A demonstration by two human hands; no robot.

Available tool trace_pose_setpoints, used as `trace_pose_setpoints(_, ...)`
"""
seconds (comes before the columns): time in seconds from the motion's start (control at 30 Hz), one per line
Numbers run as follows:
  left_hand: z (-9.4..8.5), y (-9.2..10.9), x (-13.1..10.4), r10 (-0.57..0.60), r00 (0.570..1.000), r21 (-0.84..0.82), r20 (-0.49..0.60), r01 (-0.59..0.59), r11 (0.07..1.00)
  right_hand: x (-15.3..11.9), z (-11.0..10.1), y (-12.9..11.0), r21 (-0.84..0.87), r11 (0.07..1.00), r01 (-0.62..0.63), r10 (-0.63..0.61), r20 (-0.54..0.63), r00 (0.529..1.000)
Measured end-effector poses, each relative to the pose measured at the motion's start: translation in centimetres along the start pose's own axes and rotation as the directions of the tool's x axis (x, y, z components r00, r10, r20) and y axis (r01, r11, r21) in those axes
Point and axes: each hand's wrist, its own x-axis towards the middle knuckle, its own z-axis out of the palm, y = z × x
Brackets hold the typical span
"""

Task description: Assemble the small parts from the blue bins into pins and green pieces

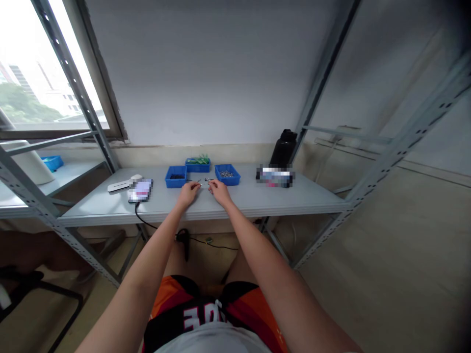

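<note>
My left hand (189, 193) is over the front middle of the grey shelf table, its fingers pinched on a small thin part too small to name. Close on its right, my right hand (220, 191) pinches a small metallic piece that I cannot make out. A narrow gap separates the fingertips. Behind my left hand is a blue bin (175, 177) with dark small parts. Another blue bin (227, 175), holding small silvery parts, stands just behind my right hand. Between them, farther back, a third blue bin (197, 165) contains green items.
A blurred-out device (141, 190) with a black cable and a white object (119, 186) lie at the left. On the right are a black bottle (284, 149) and a blurred-out item (275, 176). Metal rack posts (324, 73) frame both sides. A person's leg shows at lower left.
</note>
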Motion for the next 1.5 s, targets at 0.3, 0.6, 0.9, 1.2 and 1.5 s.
trace_pose_setpoints(0.3, 0.0, 0.0, 0.0, -0.026, 0.999, -0.012, -0.029, 0.026, 1.0, -0.1, 0.1, -0.1, 0.018, 1.0, -0.011, 0.01, 0.033, 0.999)
trace_pose_setpoints(0.6, 0.0, -0.2, 0.1, -0.042, 0.999, 0.003, -0.026, 0.042, 0.999, 0.0, 0.1, -0.2, -0.02, 0.999, 0.026, -0.026, 0.004, 1.0)
trace_pose_setpoints(0.9, -0.1, -0.1, 0.0, -0.054, 0.998, 0.0, -0.017, 0.054, 0.999, -0.6, -0.3, -1.2, -0.048, 0.995, 0.086, -0.083, 0.061, 0.995)
trace_pose_setpoints(1.2, 0.2, -0.5, 0.3, -0.084, 0.996, 0.024, -0.03, 0.085, 0.996, 0.1, -0.8, -0.2, 0.046, 0.999, 0.009, 0.004, -0.26, 0.966)
trace_pose_setpoints(1.5, 0.0, -0.2, 0.2, -0.122, 0.988, 0.227, -0.096, 0.141, 0.964, 0.1, -0.4, 0.0, -0.017, 1.0, -0.014, 0.013, -0.107, 0.994)
